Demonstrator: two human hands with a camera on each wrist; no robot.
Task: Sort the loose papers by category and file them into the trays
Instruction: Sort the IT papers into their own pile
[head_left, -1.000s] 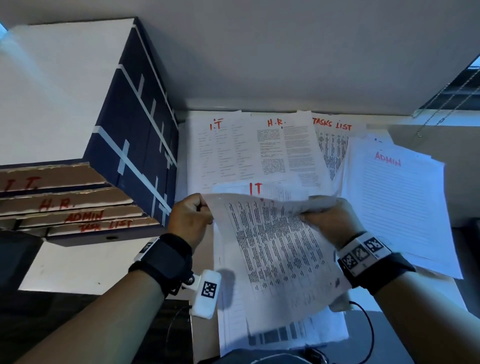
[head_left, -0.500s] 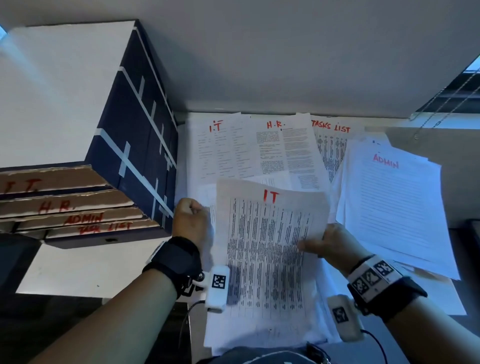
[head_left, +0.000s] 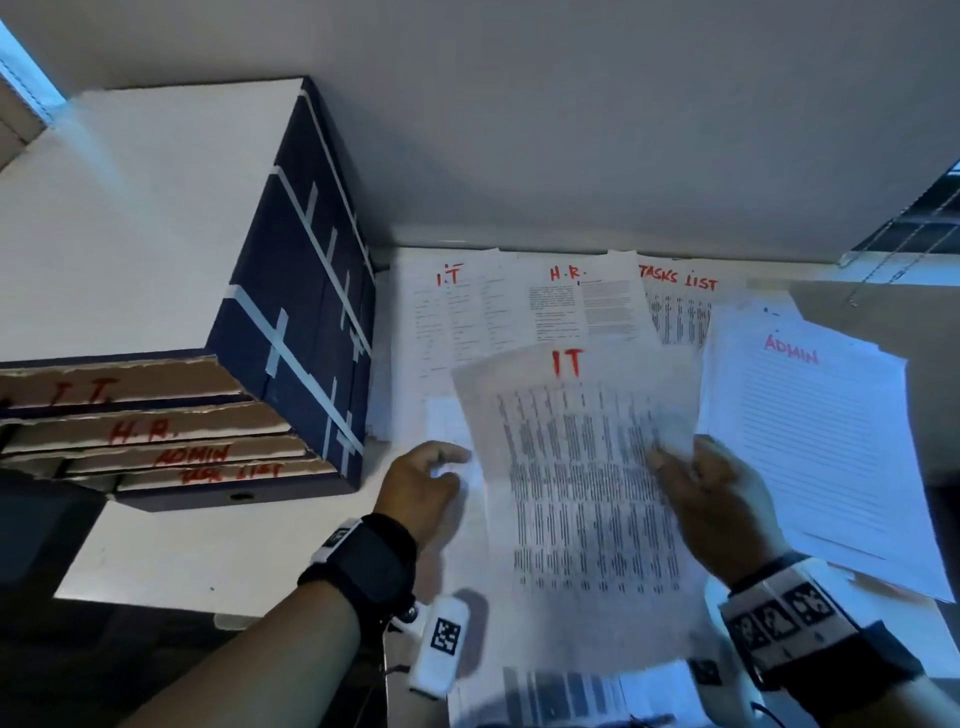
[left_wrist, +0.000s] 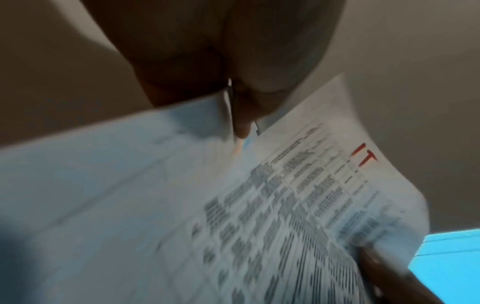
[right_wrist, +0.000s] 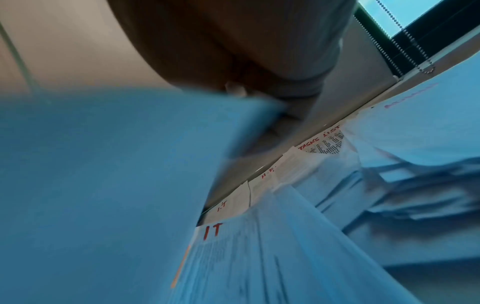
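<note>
1. The sheet headed "IT" fills the centre of the head view, tilted slightly; the right hand pinches its right edge, fingers curled over the paper; the left hand sits at its left edge, fingers curled on the paper below, though whether it grips the IT sheet itself cannot be told.
2. In the left wrist view a fingertip shows between two paper layers, so that hand holds paper; the rest is blurred.
3. The stacked trays stand at left of the frame, their open fronts marked I.T., H.R., ADMIN and TASK LIST from top down; the tray stack's dark side wall lies near the left hand, with a narrow strip of white desk between.
4. Along the top of the desk, against the wall, lie the I.T pile, the H.R. pile and the TASKS LIST pile; the held sheet's top edge overlaps the first two.
5. The ADMIN pile fans out at right, its lower corner hanging past the desk edge, just beside the right hand.
6. More sheets lie under the held one; their lower edges are cut off at the bottom of the frame; the right wrist view is largely blue blur.
</note>
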